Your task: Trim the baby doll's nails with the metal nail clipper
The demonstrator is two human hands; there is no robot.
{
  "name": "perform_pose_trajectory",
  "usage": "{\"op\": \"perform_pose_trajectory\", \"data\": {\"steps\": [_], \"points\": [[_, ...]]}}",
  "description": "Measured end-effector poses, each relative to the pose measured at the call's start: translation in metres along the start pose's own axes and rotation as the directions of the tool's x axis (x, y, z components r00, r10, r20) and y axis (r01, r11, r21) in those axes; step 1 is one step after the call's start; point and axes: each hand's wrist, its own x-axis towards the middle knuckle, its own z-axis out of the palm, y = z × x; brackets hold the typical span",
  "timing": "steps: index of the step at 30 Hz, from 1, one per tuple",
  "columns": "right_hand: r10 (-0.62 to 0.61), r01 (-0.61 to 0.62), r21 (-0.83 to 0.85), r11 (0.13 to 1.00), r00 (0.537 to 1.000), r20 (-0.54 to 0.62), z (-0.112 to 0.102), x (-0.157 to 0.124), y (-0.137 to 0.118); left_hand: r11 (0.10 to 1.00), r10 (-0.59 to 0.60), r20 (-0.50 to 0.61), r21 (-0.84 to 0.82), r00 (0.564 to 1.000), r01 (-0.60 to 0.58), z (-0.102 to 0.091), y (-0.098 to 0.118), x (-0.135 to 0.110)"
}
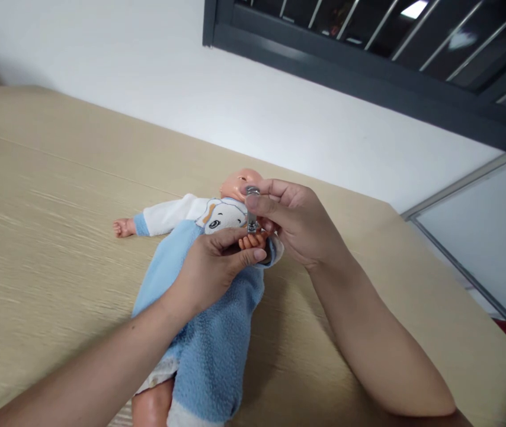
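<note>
Head view: nail clippers [252,209] pinched in right fingers [271,204], just above doll's hand [250,241] clasped in left fingers [235,256]

No lettering, numbers or brand marks can be read. The small steel nail clipper [252,209] is too small and glinting to tell whether it bears any marking. The light-blue terry-cloth doll suit [208,332] carries a printed white cartoon face [221,216] at the chest, toward the far side of the suit — a picture only, with no legible words.
</note>
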Motion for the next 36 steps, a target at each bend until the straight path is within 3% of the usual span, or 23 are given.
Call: {"op": "perform_pose_trajectory", "data": {"steps": [15, 24, 31, 36], "points": [[-0.007, 0.005, -0.029, 1.000, 0.999, -0.052, 0.0019, -0.0004, 0.0025, 1.000, -0.015, -0.013, -0.001, 1.000, 0.015, -0.0011, -0.0024, 0.0002], [-0.020, 0.023, 0.041, 0.999, 0.997, -0.080, 0.0045, 0.0042, 0.0017, 1.000, -0.011, -0.013, -0.026, 1.000, 0.011, -0.0003, -0.0017, 0.0007], [0.058, -0.058, 0.007, 0.998, 0.998, -0.025, -0.0025, 0.0054, 0.0062, 0.999, -0.027, -0.026, -0.029, 0.999, 0.026, 0.0004, -0.0013, 0.0006], [0.041, -0.041, -0.037, 0.999, 0.999, 0.006, 0.0000, 0.0034, 0.0033, 1.000, -0.019, -0.005, 0.001, 1.000, 0.019, -0.0015, -0.0037, 0.0000]]}}
